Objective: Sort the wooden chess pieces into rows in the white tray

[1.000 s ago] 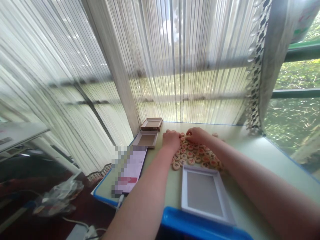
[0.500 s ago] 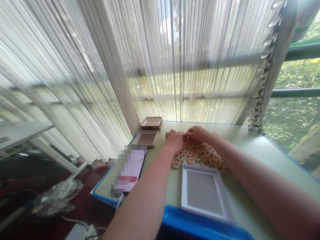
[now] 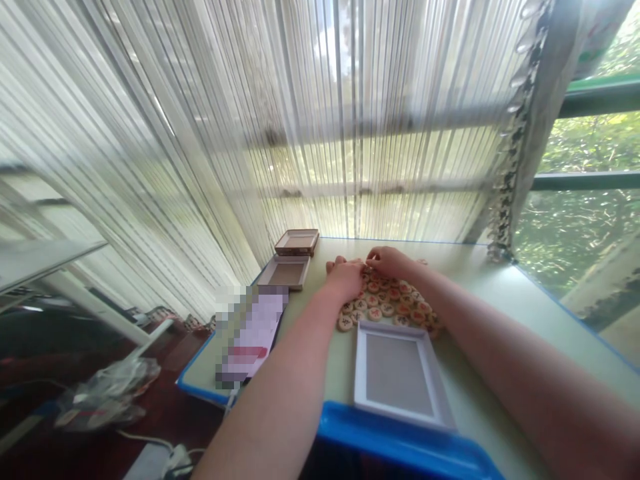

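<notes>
Several round wooden chess pieces with red and black characters lie packed together on a pale green table. My left hand rests on the left side of the pile, its fingers curled down over the pieces. My right hand sits at the far edge of the pile with its fingers bent onto the pieces. Whether either hand pinches a piece is hidden. Just in front of the pile, an empty white box tray lies open side up.
A phone with a lit screen lies at the table's left edge. Two shallow boxes, one grey and one brown, sit at the far left corner. Sheer striped curtains hang behind. A blue rim edges the near side.
The view has shifted slightly, so the table sits a little higher in the picture. My left hand has slid further onto the pile; my right hand stays at its far edge.
</notes>
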Demonstrator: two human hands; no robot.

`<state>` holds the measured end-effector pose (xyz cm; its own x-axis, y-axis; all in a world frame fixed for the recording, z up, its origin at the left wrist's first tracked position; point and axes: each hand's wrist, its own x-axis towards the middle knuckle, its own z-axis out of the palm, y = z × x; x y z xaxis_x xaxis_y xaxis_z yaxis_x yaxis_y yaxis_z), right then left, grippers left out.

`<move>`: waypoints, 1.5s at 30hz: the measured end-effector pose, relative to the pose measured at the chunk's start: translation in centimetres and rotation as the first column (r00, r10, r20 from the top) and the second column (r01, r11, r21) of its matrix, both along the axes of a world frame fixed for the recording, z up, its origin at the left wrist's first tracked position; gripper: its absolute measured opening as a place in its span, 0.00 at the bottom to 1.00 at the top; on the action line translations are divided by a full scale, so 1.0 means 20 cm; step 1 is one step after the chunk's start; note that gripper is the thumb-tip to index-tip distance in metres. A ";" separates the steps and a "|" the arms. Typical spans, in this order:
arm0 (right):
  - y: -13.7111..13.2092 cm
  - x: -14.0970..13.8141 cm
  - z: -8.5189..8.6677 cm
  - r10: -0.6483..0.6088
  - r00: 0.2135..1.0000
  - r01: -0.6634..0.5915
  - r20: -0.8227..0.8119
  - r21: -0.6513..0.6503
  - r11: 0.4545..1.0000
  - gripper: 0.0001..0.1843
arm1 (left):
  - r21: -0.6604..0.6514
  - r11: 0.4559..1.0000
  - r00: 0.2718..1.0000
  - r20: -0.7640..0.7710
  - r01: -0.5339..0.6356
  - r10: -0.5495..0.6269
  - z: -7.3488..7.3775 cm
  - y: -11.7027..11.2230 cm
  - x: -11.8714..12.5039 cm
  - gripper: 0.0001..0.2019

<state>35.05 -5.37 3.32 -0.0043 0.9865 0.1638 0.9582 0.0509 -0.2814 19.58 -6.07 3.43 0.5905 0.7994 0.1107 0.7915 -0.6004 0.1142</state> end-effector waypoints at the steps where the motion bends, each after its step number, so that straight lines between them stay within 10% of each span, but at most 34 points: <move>1: 0.00 0.00 0.00 0.003 1.000 -0.003 -0.006 0.009 1.000 0.16 | 0.000 1.000 1.000 0.001 0.020 -0.020 0.00 0.00 0.00 0.17; 36: 0.07 0.06 -0.03 -0.013 0.990 0.014 0.138 -0.003 1.000 0.27 | 0.002 0.989 0.987 0.056 -0.150 0.150 0.08 0.16 0.19 0.15; 45: 0.07 0.08 -0.03 -0.046 0.991 0.041 0.129 0.047 0.998 0.17 | 0.027 0.991 0.990 0.051 -0.131 0.130 0.06 0.22 0.19 0.14</move>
<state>36.66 -3.93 2.64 0.0141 0.9780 0.2079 0.9882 0.0181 -0.1522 23.32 -1.73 4.57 0.4748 0.8651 0.1620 0.8571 -0.4963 0.1382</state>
